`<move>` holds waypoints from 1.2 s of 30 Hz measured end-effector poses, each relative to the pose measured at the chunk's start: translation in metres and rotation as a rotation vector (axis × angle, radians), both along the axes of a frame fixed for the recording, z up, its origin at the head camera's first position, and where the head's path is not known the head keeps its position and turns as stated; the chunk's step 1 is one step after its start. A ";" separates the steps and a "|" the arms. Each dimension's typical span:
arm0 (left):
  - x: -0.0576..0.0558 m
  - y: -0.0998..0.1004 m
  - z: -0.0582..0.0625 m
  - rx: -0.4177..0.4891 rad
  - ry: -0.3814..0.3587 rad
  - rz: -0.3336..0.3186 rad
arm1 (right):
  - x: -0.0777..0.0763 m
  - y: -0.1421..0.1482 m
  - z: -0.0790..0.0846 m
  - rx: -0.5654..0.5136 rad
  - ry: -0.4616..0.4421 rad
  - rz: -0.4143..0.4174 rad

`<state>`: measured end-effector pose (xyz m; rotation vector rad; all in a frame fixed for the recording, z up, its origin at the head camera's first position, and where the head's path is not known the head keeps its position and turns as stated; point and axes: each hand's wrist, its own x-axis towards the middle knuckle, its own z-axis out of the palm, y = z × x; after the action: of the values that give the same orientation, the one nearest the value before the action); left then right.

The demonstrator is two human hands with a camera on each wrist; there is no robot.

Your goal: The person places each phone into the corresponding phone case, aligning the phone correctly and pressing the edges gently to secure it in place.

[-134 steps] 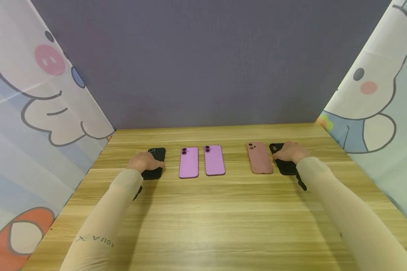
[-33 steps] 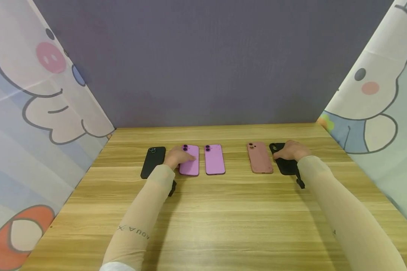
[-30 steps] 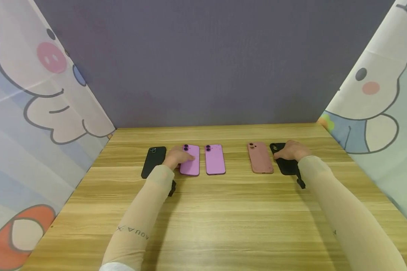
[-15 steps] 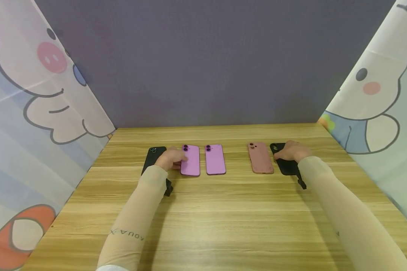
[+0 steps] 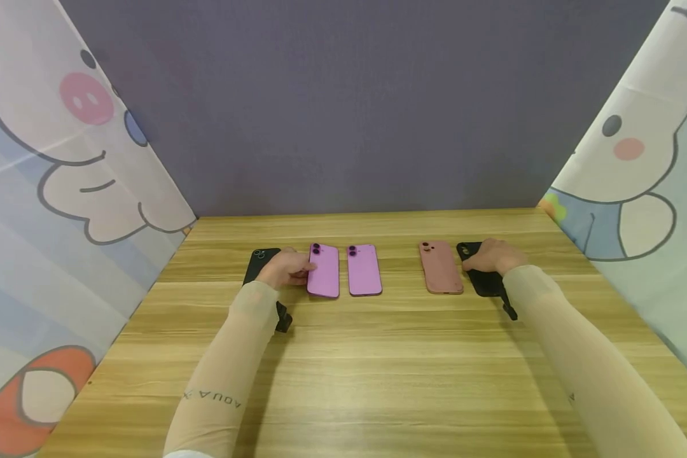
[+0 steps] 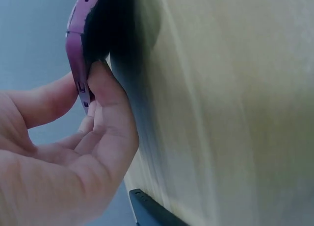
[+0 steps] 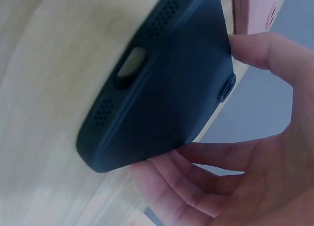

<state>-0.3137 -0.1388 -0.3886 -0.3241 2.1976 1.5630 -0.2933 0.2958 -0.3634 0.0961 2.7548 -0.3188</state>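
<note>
My left hand [image 5: 283,268] pinches the left edge of a purple phone [image 5: 325,273], thumb on the back and fingers underneath. In the left wrist view that phone's edge [image 6: 76,49] is tilted up off the wood, a dark gap below it. To its right lies a second purple phone [image 5: 364,272]. My right hand [image 5: 495,256] holds a black phone case [image 5: 483,282] by its sides; through the port cutout of the case [image 7: 147,103] pale wood shows. A pink phone [image 5: 441,268] lies just left of that case. Behind my left hand is a black phone [image 5: 256,267], partly hidden.
All the phones lie in a row towards the far side of the wooden table [image 5: 366,369]. A dark grey panel [image 5: 355,108] stands behind the table, with cartoon-printed cloth [image 5: 11,254] on both sides.
My left hand has gone from the left black phone to the left purple phone, then drawn back slightly to its edge and tilted it up. The right hand stays on the black case.
</note>
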 end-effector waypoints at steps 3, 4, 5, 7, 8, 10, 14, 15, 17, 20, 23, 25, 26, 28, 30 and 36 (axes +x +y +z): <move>0.000 0.000 -0.001 0.015 0.007 0.003 | 0.000 0.000 0.000 -0.005 -0.001 -0.003; 0.001 0.000 -0.002 0.014 0.012 0.004 | 0.000 0.000 0.000 -0.006 0.001 -0.006; 0.001 0.000 -0.002 0.014 0.018 0.005 | 0.000 0.000 0.000 -0.009 0.006 -0.009; 0.002 0.001 -0.003 0.015 0.030 0.010 | 0.000 0.001 -0.001 -0.011 0.014 -0.014; 0.003 0.001 -0.003 0.016 0.036 0.008 | 0.000 0.001 -0.002 -0.013 0.018 -0.015; 0.003 0.002 -0.003 0.023 0.042 0.011 | 0.001 0.002 -0.002 -0.019 0.025 -0.016; 0.004 0.003 -0.003 0.031 0.048 0.016 | 0.003 0.003 -0.002 -0.044 0.031 -0.014; 0.004 0.003 -0.004 0.031 0.051 0.017 | 0.003 0.003 -0.001 -0.049 0.033 -0.013; 0.004 0.004 -0.004 0.039 0.057 0.012 | 0.004 0.003 0.000 -0.063 0.041 -0.013; 0.004 0.005 -0.004 0.052 0.071 0.001 | 0.006 0.003 0.002 -0.082 0.058 -0.016; 0.005 0.007 -0.003 0.077 0.078 0.000 | 0.008 0.003 0.003 -0.107 0.075 -0.020; 0.006 0.009 -0.002 0.092 0.083 0.000 | 0.008 0.002 0.003 -0.120 0.082 -0.016; 0.007 0.010 -0.002 0.097 0.088 -0.003 | 0.009 0.002 0.002 -0.126 0.086 -0.015; 0.008 0.012 -0.001 0.106 0.097 -0.008 | 0.009 0.001 0.002 -0.136 0.095 -0.013; 0.009 0.013 0.001 0.118 0.104 -0.011 | 0.009 -0.001 0.001 -0.138 0.112 -0.008; 0.011 0.015 0.003 0.153 0.129 -0.023 | 0.011 -0.007 0.001 -0.151 0.167 -0.019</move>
<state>-0.3029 -0.1241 -0.3852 -0.1557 2.1508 1.7715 -0.2822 0.2889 -0.3620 0.0595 2.8836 -0.5621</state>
